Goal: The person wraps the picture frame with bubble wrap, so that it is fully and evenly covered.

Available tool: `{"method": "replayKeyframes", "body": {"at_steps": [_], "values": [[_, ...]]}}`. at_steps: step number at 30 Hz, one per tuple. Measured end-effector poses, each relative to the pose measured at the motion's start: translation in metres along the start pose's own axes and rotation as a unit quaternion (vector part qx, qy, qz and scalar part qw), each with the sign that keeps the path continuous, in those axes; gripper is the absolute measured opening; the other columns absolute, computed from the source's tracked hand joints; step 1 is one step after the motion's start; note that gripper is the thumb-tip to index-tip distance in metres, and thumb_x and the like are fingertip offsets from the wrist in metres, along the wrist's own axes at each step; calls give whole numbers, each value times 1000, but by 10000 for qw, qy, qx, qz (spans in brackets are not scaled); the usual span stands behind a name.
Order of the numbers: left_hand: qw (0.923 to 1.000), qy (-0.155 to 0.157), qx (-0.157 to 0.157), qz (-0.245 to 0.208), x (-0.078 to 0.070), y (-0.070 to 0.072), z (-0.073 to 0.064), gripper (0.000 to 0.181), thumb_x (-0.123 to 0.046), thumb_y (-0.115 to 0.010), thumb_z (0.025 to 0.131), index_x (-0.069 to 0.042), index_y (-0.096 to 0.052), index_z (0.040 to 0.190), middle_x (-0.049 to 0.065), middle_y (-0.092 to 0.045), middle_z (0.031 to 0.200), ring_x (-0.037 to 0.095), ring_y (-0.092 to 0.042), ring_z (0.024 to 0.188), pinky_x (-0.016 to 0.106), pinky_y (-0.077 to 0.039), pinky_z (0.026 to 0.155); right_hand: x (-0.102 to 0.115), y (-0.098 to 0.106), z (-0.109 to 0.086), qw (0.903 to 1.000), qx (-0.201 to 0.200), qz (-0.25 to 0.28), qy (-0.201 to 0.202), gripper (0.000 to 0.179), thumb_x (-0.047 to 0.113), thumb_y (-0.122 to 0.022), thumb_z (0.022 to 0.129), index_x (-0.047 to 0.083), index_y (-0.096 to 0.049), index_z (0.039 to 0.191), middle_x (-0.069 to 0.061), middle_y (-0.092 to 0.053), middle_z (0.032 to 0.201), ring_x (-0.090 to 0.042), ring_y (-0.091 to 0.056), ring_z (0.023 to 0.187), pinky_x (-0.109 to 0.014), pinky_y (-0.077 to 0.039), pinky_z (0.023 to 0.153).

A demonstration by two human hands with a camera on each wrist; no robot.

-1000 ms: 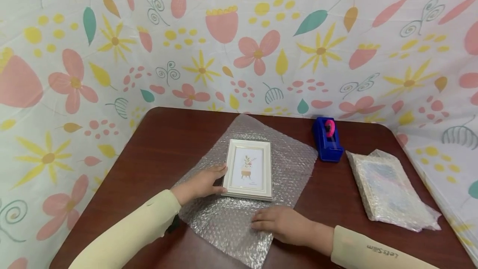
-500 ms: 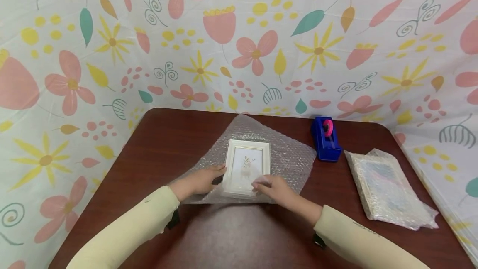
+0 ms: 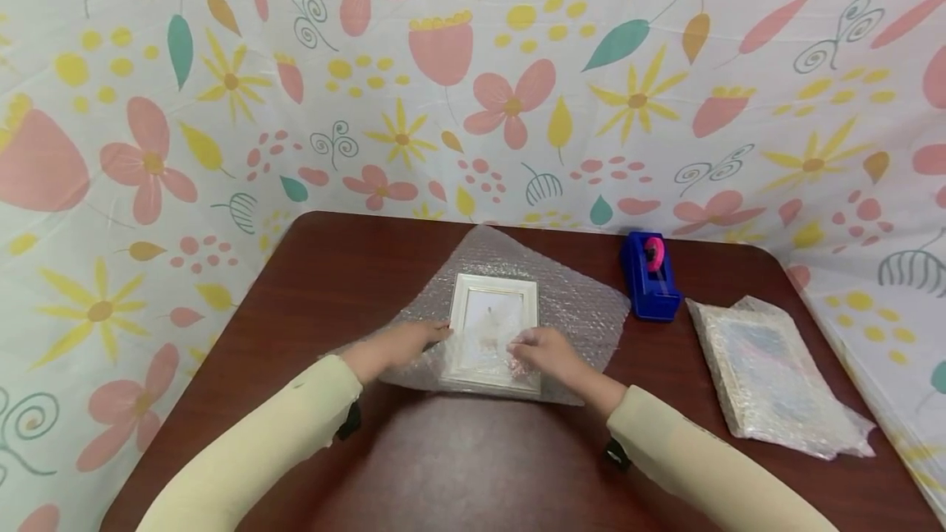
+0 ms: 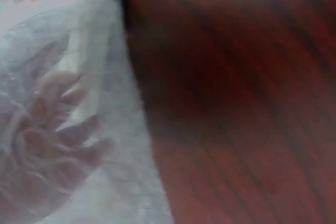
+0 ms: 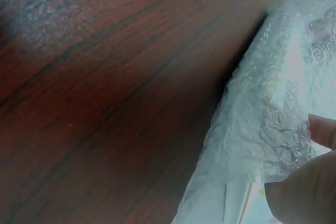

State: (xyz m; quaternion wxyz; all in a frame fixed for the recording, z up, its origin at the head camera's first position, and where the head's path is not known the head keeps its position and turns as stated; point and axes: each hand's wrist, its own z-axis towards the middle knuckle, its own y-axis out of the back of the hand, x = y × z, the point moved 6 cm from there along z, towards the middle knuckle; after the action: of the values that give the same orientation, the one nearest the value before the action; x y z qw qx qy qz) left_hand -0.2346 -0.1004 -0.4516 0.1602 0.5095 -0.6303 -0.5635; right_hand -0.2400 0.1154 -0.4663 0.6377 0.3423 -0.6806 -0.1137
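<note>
Flowered cloth: behind the white frame (image 3: 497, 309) and at both sides of it, a white cloth (image 3: 510, 101) is hung, printed with pink, yellow and teal flowers and leaves.
Table: under the frame and all around it, a dark red-brown wooden table (image 3: 332, 269) is seen.
Bubble wrap: the transparent bubble wrap (image 3: 580, 314) is spread under the frame, with one corner pointed away beyond it; the near part is folded up over the frame's lower portion, while the frame's top border is left uncovered.
Wrapped package: well to the right of the frame, a flat package (image 3: 776, 380) is laid, covered in bubble film, through which some blue and pink is seen.
White frame: it is laid flat on the wrap, between the two hands; its inner picture is partly veiled by the folded layer.
Tape dispenser: to the right of the frame and slightly farther away, a blue dispenser (image 3: 652, 290) is placed.
Left hand: the frame's left edge is touched by the left hand (image 3: 399, 345); whether this edge is clasped cannot be told, as the fingers are blurred behind the film.
Right hand: over the frame's lower right part, the folded corner of the wrap is pinched between thumb and fingers of the right hand (image 3: 548, 354).
Pink roll: in the dispenser, right of the frame, a pink roll (image 3: 654, 254) is held.
</note>
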Motion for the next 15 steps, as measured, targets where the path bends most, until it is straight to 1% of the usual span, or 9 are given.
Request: {"method": "replayKeyframes", "body": {"at_steps": [1, 3, 5, 8, 9, 11, 12, 14, 15], "values": [[10000, -20, -49, -18, -1, 1, 2, 48, 7, -45, 102, -2, -51, 149, 16, -41, 163, 39, -43, 149, 49, -36, 124, 0, 0, 0, 10000, 13, 7, -10, 22, 16, -71, 92, -5, -76, 95, -16, -76, 87, -7, -60, 70, -25, -53, 66], [9999, -21, -142, -8, -1, 4, 5, 46, 3, -43, 104, -1, -51, 149, 16, -41, 163, 38, -42, 149, 48, -35, 125, 0, -1, 2, 9997, 126, 191, -2, 21, 14, -70, 92, -6, -75, 98, -17, -77, 89, -7, -64, 70, -25, -55, 66], [9997, -10, -236, 84, -2, 5, 8, 47, 4, -43, 104, 0, -50, 150, 17, -40, 163, 38, -41, 150, 48, -34, 125, 1, -3, 3, 9987, 331, 374, 78, 23, 13, -69, 93, -7, -74, 102, -20, -77, 90, -7, -67, 69, -26, -58, 66], [9995, 166, -248, 131, 1, 3, 11, 58, 7, -56, 97, 1, -44, 153, 17, -35, 166, 38, -37, 153, 47, -33, 126, 5, -5, 7, 9961, 665, 532, 246, 28, 16, -69, 96, -7, -73, 110, -21, -78, 92, -11, -72, 65, -28, -61, 66], [9994, 205, -239, 140, 2, 3, 12, 62, 9, -60, 94, 1, -43, 153, 18, -34, 167, 37, -36, 153, 47, -33, 126, 7, -5, 9, 9955, 747, 490, 321, 30, 19, -68, 97, -6, -73, 112, -22, -78, 91, -12, -72, 66, -29, -61, 66], [9995, 261, -163, 50, 4, 1, 15, 69, 10, -64, 91, 3, -40, 154, 18, -31, 168, 37, -33, 155, 47, -31, 127, 9, -5, 12, 9949, 845, 418, 371, 32, 24, -68, 99, -5, -74, 113, -21, -78, 92, -14, -73, 68, -30, -62, 68], [9996, 263, -98, 4, 5, 0, 17, 70, 10, -65, 90, 3, -39, 155, 18, -29, 169, 38, -32, 155, 47, -30, 128, 10, -4, 14, 9955, 794, 282, 429, 32, 25, -68, 99, -4, -75, 112, -20, -78, 93, -16, -74, 71, -31, -62, 71], [9996, 225, 30, -193, 7, -1, 19, 65, 7, -60, 95, 3, -36, 156, 19, -26, 169, 39, -28, 157, 49, -26, 129, 12, -1, 18, 9961, 703, 86, 519, 31, 25, -68, 99, -3, -77, 109, -19, -79, 96, -18, -74, 78, -32, -61, 75], [9994, 194, 103, -265, 7, -2, 19, 64, 3, -59, 98, 2, -35, 157, 19, -24, 170, 39, -25, 158, 50, -24, 130, 14, 1, 20, 9961, 655, -4, 588, 29, 24, -69, 98, -3, -77, 107, -19, -79, 97, -19, -74, 82, -33, -61, 75]]}}
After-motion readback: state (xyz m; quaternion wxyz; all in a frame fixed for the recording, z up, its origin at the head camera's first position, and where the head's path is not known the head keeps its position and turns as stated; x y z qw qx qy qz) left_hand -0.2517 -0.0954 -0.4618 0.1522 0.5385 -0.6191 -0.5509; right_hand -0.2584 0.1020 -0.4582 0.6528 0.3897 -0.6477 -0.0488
